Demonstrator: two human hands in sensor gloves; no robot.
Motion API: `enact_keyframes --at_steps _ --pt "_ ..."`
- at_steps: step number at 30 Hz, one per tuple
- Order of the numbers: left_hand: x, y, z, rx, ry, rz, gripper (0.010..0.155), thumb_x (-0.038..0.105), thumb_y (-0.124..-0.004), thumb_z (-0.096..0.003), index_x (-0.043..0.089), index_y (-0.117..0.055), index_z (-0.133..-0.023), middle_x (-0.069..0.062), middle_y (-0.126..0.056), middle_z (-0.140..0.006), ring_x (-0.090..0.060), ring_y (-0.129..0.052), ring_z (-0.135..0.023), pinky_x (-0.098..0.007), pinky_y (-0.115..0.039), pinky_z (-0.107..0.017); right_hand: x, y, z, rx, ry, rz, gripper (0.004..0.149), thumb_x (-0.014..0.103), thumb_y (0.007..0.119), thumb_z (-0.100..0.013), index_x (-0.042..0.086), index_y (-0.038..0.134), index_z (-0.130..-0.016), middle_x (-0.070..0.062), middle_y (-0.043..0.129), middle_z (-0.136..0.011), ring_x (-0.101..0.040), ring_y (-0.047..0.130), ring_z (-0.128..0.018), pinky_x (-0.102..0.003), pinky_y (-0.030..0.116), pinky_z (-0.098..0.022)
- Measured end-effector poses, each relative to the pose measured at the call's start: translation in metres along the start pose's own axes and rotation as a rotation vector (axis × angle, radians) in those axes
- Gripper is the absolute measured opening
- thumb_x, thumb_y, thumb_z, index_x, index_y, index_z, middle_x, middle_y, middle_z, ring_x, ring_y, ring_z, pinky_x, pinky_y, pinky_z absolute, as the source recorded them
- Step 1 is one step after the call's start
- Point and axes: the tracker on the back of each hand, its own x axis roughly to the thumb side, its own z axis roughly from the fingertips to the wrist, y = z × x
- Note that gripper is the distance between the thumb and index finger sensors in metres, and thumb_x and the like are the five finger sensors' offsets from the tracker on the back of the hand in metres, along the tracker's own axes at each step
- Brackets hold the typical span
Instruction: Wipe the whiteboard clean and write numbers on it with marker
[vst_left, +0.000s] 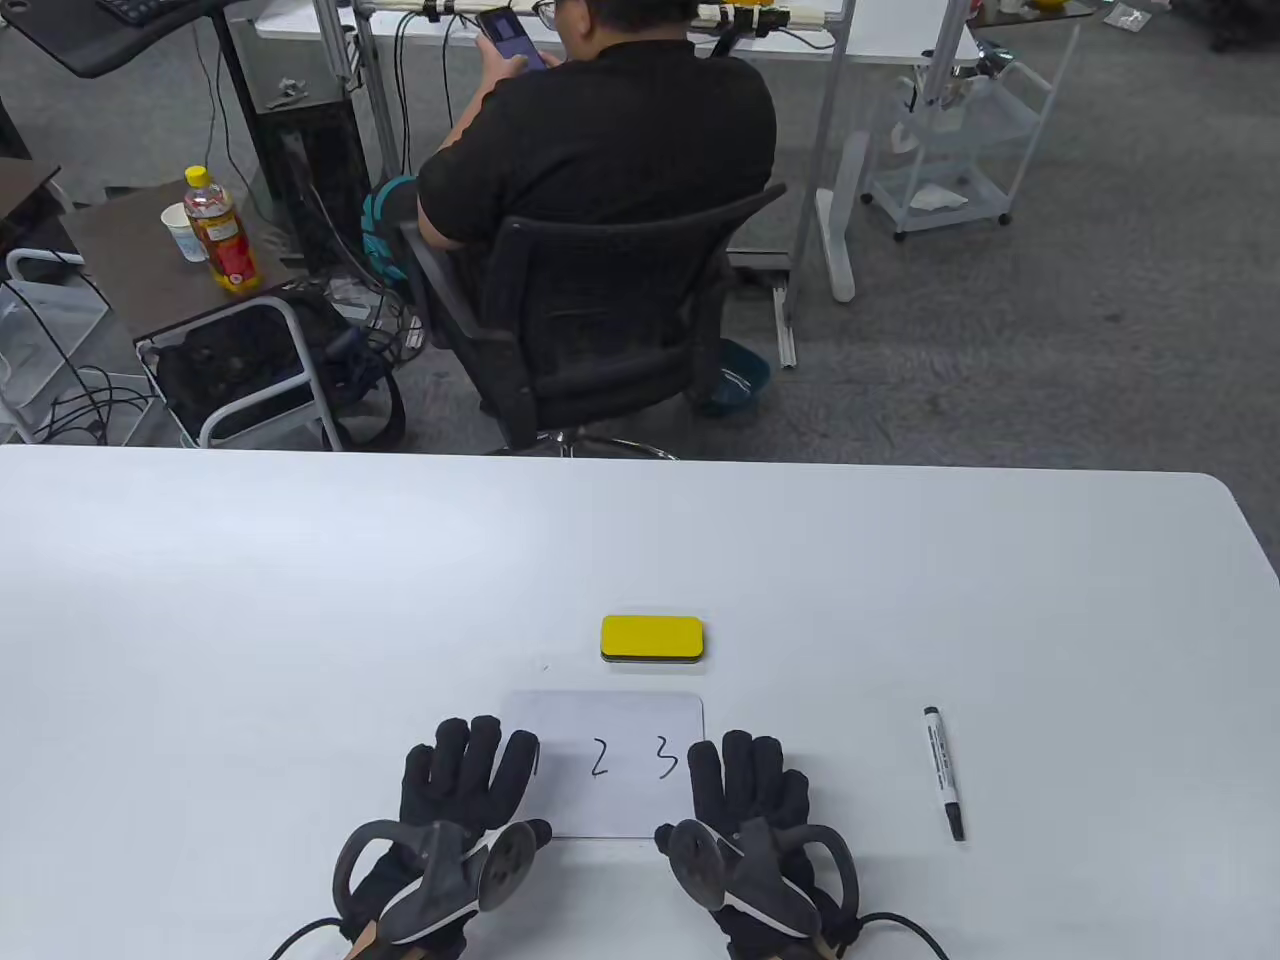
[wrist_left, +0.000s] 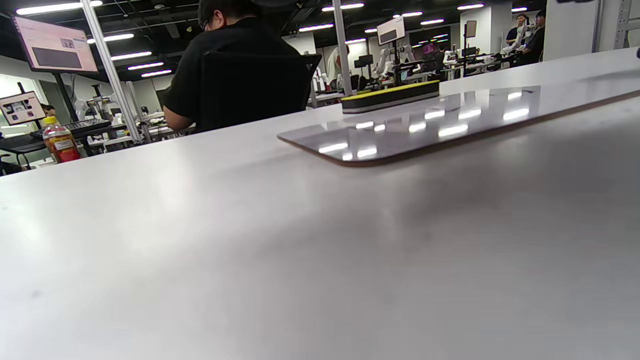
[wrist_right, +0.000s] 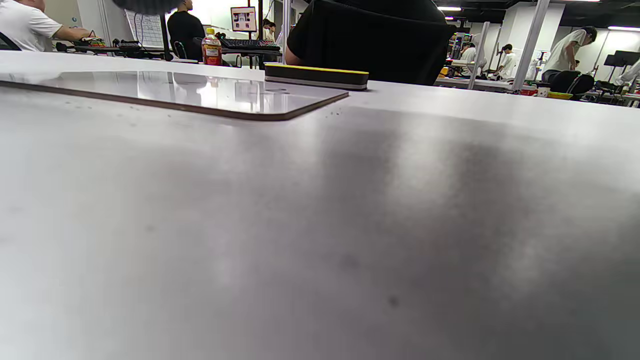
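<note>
the whiteboard (vst_left: 610, 770) is lying flat on the worktop (vst_left: 300, 600) with "2" and "3" showing on it, and what may be another stroke is half hidden by the left fingers, so the wiping step is not yet begun. the yellow eraser (vst_left: 652, 639) is sitting just beyond the board at 12 o'clock, apart from it, and the capped marker (vst_left: 944, 772) is lying well off at 3 o'clock, pointing roughly toward 12.

the next move is calling for one hand to reach forward past the board's far edge, close round the eraser and bring it back over the digits, while the other is steadying the board so it does not slide.

the left hand (vst_left: 460, 790) is lying palm down at 9 o'clock of the board, its fingers spread and straight, the fingertips (vst_left: 522, 745) overlapping the board's left edge. the right hand (vst_left: 750, 800) is lying likewise at 3 o'clock, fingers straight and slightly fanned, at the board's right edge. neither is holding anything. the wrist views are looking low across the worktop and showing no fingers, only the board's rim and the eraser behind it.
</note>
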Motion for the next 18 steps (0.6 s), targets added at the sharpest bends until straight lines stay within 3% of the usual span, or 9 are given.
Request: enact_keyframes --at_steps 9,13,18 --pt "-0.009 0.004 0.001 0.017 0.017 0.044 0.082 0.072 -0.053 -0.0538 0.033 -0.027 -0.122 -0.01 -0.028 -0.129 -0.042 -0.033 -0.119 -0.063 -0.041 -0.087 -0.003 -0.002 0.0 -0.014 -0.01 -0.055 0.081 0.057 0.058 -0.059 0.006 0.028 -0.116 -0.035 0.028 -0.118 -0.059 0.03 -0.106 -0.074 0.036 -0.07" --pt "-0.019 0.009 0.001 0.069 0.047 0.064 0.081 0.071 -0.054 -0.0539 0.033 -0.031 -0.121 -0.008 -0.033 -0.129 -0.04 -0.04 -0.119 -0.063 -0.043 -0.086 -0.006 -0.002 0.002 0.023 -0.032 -0.199 0.08 0.055 0.059 -0.06 0.005 0.031 -0.115 -0.035 0.031 -0.118 -0.059 0.033 -0.105 -0.073 0.038 -0.07" --pt "-0.033 0.011 0.0 0.082 0.083 0.11 0.08 0.071 -0.054 -0.0542 0.033 -0.032 -0.121 -0.008 -0.035 -0.128 -0.04 -0.042 -0.119 -0.063 -0.044 -0.086 -0.02 -0.02 -0.012 0.024 0.002 -0.279 0.079 0.053 0.063 -0.06 0.006 0.033 -0.115 -0.034 0.033 -0.118 -0.058 0.037 -0.105 -0.073 0.039 -0.07"
